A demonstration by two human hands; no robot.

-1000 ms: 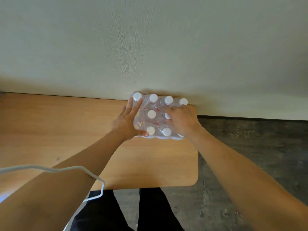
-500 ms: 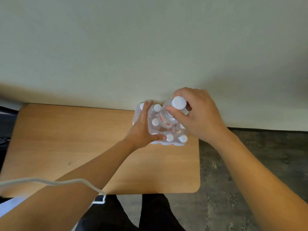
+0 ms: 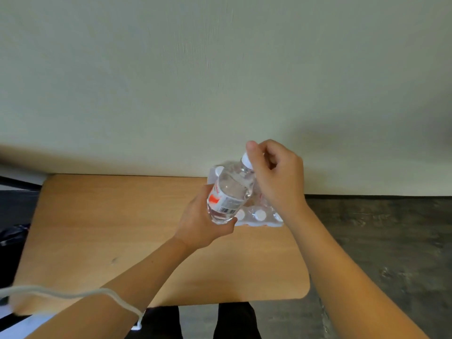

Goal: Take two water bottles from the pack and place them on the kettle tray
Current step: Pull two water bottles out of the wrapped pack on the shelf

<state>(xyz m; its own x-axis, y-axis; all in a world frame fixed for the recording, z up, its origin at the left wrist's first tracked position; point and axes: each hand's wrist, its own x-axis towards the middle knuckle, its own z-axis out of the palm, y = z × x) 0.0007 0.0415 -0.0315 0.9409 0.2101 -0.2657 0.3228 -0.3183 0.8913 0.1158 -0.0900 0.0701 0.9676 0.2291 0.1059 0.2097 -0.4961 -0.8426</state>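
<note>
A clear, white-capped water bottle [image 3: 230, 192] tilts above the shrink-wrapped pack [image 3: 259, 216] on the table's far corner.

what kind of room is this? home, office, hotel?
Hard to say; probably a plain indoor room, maybe a hotel or home. Cues: a small wooden table with rounded corners against a bare pale wall, a dark stone-look floor, and a shrink-wrapped pack of water bottles. No kettle tray in view.

Wooden table [image 3: 122, 228] left of pack [image 3: 259, 216] bare, open for passage; wall [image 3: 220, 81] apparently touching pack's far side.
</note>
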